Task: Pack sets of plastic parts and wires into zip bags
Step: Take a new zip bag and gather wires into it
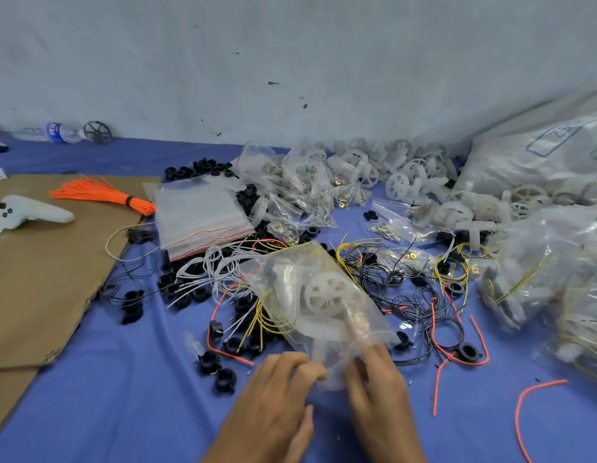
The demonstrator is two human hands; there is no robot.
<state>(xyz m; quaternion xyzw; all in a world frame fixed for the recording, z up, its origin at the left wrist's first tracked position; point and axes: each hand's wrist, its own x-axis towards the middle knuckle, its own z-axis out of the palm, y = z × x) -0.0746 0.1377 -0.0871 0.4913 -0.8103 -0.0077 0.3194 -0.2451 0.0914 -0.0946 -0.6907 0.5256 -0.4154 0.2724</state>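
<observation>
While the clear plastic zip bag (317, 295), holding a white spoked plastic wheel (327, 294) and yellow wires (267, 315), lies over the loose pile on the blue sheet (123, 396), the left hand (273, 396) and right hand (380, 396) have their fingers (310, 370) clamped on its mouth. This looks like the sealing step, and next the zip needs pressing shut along its length. The blue print on the large clear sack (554, 137) is unreadable.

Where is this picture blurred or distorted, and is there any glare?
Head view: the zip bag is motion-blurred, mostly at its near end. Head view, right edge: the filled bags look smeared. Head view overall: the blue cloth bows along its far edge; light even, shadows soft, faint sheen on the stack of empty bags.
</observation>
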